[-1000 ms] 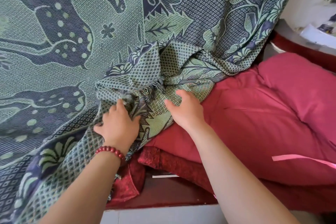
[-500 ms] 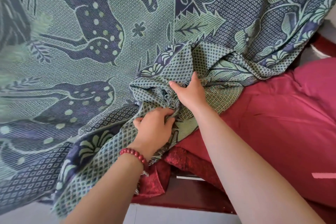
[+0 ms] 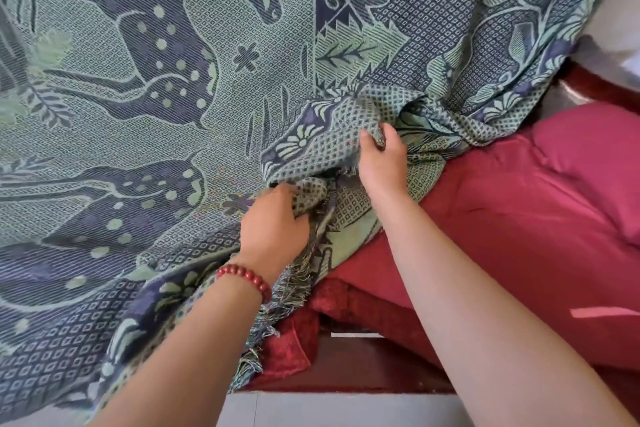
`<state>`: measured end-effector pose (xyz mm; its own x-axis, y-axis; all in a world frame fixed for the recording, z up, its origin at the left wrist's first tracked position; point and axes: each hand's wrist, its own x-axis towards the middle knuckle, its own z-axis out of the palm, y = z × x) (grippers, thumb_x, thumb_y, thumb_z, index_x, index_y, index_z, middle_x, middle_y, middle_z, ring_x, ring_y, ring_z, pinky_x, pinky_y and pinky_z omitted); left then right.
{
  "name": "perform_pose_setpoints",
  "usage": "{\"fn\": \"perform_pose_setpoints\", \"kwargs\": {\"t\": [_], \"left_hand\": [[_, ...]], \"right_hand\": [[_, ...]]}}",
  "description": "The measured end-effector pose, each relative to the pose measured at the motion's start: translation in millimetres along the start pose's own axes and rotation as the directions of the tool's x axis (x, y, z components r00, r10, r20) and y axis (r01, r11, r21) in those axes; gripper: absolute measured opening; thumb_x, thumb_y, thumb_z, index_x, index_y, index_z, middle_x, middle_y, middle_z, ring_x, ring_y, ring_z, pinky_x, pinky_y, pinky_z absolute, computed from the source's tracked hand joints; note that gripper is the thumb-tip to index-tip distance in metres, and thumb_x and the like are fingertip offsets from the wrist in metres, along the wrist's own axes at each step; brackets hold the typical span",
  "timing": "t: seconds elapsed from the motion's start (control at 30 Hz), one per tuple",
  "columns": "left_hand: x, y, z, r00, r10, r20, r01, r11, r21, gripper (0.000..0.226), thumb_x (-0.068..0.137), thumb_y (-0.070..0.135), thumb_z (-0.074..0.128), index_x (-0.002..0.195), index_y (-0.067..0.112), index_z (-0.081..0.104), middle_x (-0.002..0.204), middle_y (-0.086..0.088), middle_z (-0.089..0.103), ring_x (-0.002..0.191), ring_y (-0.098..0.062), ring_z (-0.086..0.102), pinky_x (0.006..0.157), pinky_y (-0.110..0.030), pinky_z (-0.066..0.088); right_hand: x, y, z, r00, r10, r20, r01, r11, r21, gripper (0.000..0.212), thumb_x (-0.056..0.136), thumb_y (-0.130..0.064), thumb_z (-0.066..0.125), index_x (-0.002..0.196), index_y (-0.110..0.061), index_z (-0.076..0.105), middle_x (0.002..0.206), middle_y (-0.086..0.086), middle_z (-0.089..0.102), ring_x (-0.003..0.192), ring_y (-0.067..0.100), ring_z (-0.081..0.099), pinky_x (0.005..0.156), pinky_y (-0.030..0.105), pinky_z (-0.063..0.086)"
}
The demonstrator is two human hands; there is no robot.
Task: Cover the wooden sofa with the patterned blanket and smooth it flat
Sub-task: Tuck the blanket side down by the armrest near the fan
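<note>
The blanket (image 3: 173,97) lies spread over the left of the sofa (image 3: 346,381) and bunches at mid-seat, leaving the red cushion (image 3: 519,218) bare. The left hand (image 3: 273,225) grips the fringed bunch, and the right hand (image 3: 381,163) pinches a folded-over flap. An uneven tug, I'd say, could trap that fold underneath or drag the spread part askew.

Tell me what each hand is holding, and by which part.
Both grip the patterned blanket at its bunched, folded-back part: the left hand by the fringed edge, the right hand on the fold above it.
</note>
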<state>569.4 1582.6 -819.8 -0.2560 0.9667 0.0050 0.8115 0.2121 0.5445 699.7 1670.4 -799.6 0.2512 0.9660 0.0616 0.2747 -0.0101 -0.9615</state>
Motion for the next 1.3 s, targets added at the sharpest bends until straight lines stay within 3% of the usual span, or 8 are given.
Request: {"fn": "perform_pose_setpoints", "kwargs": {"t": [0.1,0.3,0.37,0.47,0.57,0.77,1.07,1.3], "left_hand": [[-14.3,22.5,2.4,0.989,0.15,-0.002,-0.15,0.986,-0.066,0.035,0.078,0.021,0.059,0.113,0.022,0.062,0.101,-0.002,0.055,0.093,-0.026,0.057,0.082,-0.043,0.051],[-50.2,66.5,9.4,0.946,0.314,0.086,-0.297,0.941,-0.163,0.016,0.067,0.028,0.059,0.081,0.037,0.058,0.145,0.002,0.037,0.141,-0.024,0.018,0.11,-0.062,0.014],[-60.5,81.7,12.0,0.936,0.331,0.12,-0.289,0.917,-0.274,0.014,0.061,0.028,0.048,0.071,0.038,0.046,0.1,0.003,0.065,0.103,-0.025,0.056,0.103,-0.058,0.032],[-75.1,93.8,16.6,0.941,0.328,0.085,-0.289,0.909,-0.301,0.021,0.058,0.019,0.044,0.071,0.035,0.041,0.058,0.001,0.053,0.054,-0.019,0.045,0.066,-0.037,0.043],[-90.5,95.4,20.8,0.944,0.317,0.097,-0.27,0.905,-0.328,0.04,0.066,0.001,0.053,0.093,0.029,0.045,0.073,-0.005,0.058,0.054,-0.017,0.047,0.058,-0.038,0.039],[-99.2,83.4,34.5,0.982,0.149,0.113,-0.138,0.985,-0.104,0.065,0.074,0.01,0.061,0.137,0.017,0.046,0.136,-0.007,0.049,0.123,-0.027,0.047,0.103,-0.032,0.038],[-112.0,102.8,32.0,0.967,0.155,0.2,-0.135,0.985,-0.109,0.021,0.079,0.018,0.05,0.098,0.024,0.059,0.083,0.003,0.067,0.077,-0.021,0.062,0.073,-0.037,0.051],[-105.4,95.8,33.4,0.963,0.17,0.211,-0.139,0.978,-0.156,0.02,0.076,0.02,0.059,0.094,0.026,0.061,0.083,0.008,0.068,0.076,-0.014,0.063,0.072,-0.034,0.053]], "right_hand": [[-1.1,-13.2,-29.6,0.975,0.064,-0.215,-0.01,0.97,0.245,0.048,0.1,-0.024,0.047,0.144,-0.011,0.036,0.148,0.006,0.039,0.135,0.019,0.037,0.1,0.017,0.029],[-2.6,-31.3,-109.8,0.901,0.122,-0.416,0.065,0.911,0.407,0.037,0.097,-0.018,0.045,0.132,-0.005,0.048,0.129,0.011,0.057,0.117,0.024,0.054,0.103,0.037,0.041],[-6.0,-32.5,-137.2,0.935,0.083,-0.344,0.06,0.921,0.385,0.022,0.089,-0.025,0.053,0.102,-0.01,0.062,0.097,0.001,0.065,0.091,0.018,0.059,0.089,0.034,0.045],[-18.5,-18.5,-162.6,0.976,0.018,-0.217,0.011,0.991,0.131,0.018,0.074,-0.034,0.075,0.08,-0.02,0.066,0.078,-0.009,0.067,0.076,0.011,0.063,0.075,0.028,0.05],[-25.5,1.4,-174.8,0.978,-0.011,-0.21,0.008,1.0,-0.015,0.01,0.076,-0.024,0.076,0.079,-0.02,0.068,0.083,-0.007,0.07,0.085,0.016,0.067,0.081,0.033,0.055],[-29.8,15.7,-189.9,0.957,0.145,-0.251,-0.065,0.951,0.301,0.016,0.076,-0.008,0.05,0.083,-0.017,0.061,0.078,-0.001,0.063,0.079,0.024,0.06,0.075,0.038,0.049],[-49.7,-3.7,-198.0,0.902,0.335,0.271,-0.222,0.9,-0.374,0.069,0.072,-0.065,0.068,0.103,-0.004,0.062,0.083,-0.002,0.062,0.071,0.012,0.055,0.07,0.032,0.039],[-36.8,-4.6,-166.8,0.917,0.321,0.236,-0.074,0.721,-0.689,0.08,0.077,-0.075,0.039,0.123,-0.012,0.057,0.135,0.01,0.054,0.123,0.035,0.05,0.101,0.048,0.041]]}}
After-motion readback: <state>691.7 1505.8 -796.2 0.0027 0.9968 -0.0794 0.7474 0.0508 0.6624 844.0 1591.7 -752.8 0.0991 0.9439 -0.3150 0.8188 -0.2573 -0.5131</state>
